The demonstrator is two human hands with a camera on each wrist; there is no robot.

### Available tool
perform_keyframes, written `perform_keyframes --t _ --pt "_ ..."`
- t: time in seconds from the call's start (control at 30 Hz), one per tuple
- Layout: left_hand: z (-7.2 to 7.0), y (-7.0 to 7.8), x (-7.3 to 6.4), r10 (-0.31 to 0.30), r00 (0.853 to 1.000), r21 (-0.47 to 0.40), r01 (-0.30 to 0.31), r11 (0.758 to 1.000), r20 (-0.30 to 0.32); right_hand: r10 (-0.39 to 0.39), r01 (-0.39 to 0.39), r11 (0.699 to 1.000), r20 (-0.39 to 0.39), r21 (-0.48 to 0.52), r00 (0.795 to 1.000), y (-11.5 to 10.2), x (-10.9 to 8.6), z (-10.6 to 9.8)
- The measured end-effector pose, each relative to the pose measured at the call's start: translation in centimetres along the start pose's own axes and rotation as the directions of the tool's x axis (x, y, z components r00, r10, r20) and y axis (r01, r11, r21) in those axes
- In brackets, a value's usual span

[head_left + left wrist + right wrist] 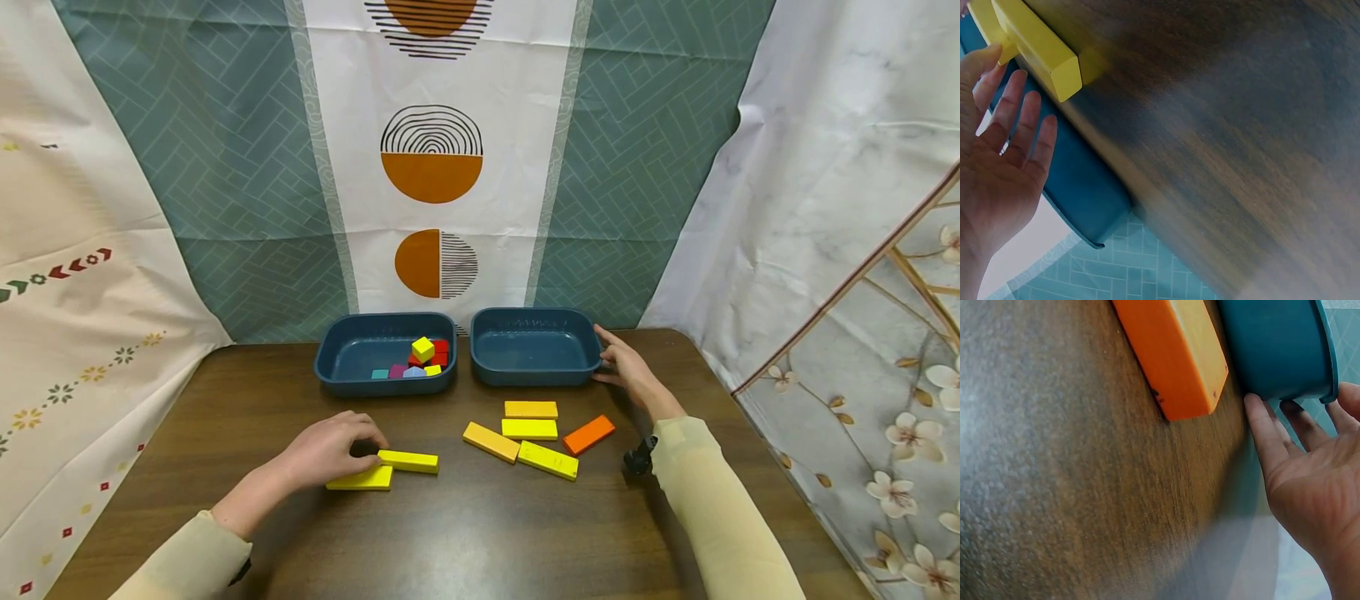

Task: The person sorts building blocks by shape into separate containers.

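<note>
My left hand (337, 446) pinches the near end of a yellow block (412, 462) between thumb and index finger. The other fingers are extended in the left wrist view. Beneath that hand a second yellow block (362, 480) lies on the table, close against the first. My right hand (632, 375) rests its spread fingertips against the right end of a blue bin (536, 378) in which no blocks show. In the right wrist view an orange block (1172, 362) lies near this bin (1279, 350).
Another blue bin (386, 388) stands to the left, holding several small coloured blocks, with a yellow cube (423, 349) on top. Between the hands lie yellow-orange blocks (491, 442), yellow blocks (548, 460) and the orange block. A patterned cloth (510, 167) hangs behind the wooden table (465, 542).
</note>
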State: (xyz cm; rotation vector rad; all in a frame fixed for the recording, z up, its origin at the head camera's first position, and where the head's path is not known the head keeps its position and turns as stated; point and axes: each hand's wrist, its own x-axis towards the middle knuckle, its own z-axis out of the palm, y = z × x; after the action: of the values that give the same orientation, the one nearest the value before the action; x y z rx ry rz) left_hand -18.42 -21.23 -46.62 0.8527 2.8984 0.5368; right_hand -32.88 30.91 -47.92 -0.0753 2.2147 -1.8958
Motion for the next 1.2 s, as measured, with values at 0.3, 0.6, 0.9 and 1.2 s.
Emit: perform_keyframes --t 0.3,0.6,0.9,1.2 --pt "0.1 0.1 0.3 0.014 1.0 0.038 -0.015 0.999 0.019 -0.003 0.003 1.0 -0.006 -0.009 1.0 0.0 -0.1 -0.1" --pt "0.4 0.4 0.8 0.02 1.0 0.021 -0.021 1.0 0.018 -0.003 0.003 1.0 -0.008 0.0 1.0 0.1 0.1 0.0" --pt "0.4 0.3 0.8 0.029 1.0 -0.027 -0.029 0.999 0.006 -0.002 0.002 1.0 0.003 -0.003 1.0 0.2 -0.1 -0.1" --pt "-0.7 1.8 1.5 0.034 0.997 -0.071 -0.039 0.997 -0.062 -0.006 0.006 1.0 -0.003 -0.001 1.0 0.2 0.0 -0.1"
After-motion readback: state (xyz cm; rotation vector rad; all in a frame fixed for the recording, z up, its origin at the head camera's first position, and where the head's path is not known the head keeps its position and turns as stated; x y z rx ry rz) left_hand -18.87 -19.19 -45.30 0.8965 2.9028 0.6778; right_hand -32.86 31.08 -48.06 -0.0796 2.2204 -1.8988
